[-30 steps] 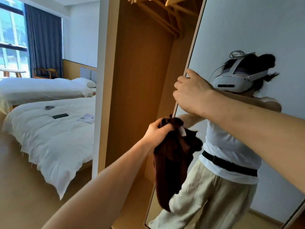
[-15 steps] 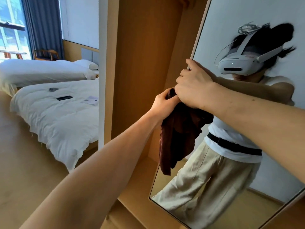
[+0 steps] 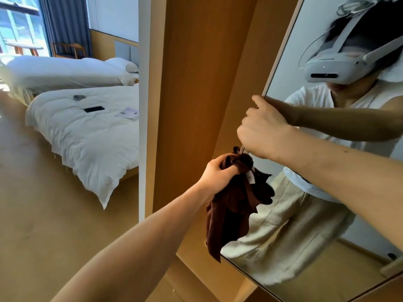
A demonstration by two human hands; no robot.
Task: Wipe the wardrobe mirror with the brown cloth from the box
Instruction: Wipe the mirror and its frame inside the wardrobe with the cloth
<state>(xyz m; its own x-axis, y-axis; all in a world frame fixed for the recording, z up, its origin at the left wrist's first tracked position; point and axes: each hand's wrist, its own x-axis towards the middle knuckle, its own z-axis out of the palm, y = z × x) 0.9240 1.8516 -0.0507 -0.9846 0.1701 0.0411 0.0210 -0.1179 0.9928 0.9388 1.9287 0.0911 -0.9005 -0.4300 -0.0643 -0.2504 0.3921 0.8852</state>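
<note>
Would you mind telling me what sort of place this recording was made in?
Probably a twin hotel room: a near bed and a far bed in matching white bedding, a blue curtain, and a wardrobe with a mirror door.

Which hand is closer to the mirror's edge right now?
Right. The right hand grips the mirror's edge directly; the left hand is just below it, holding the bunched brown cloth beside that edge.
</note>
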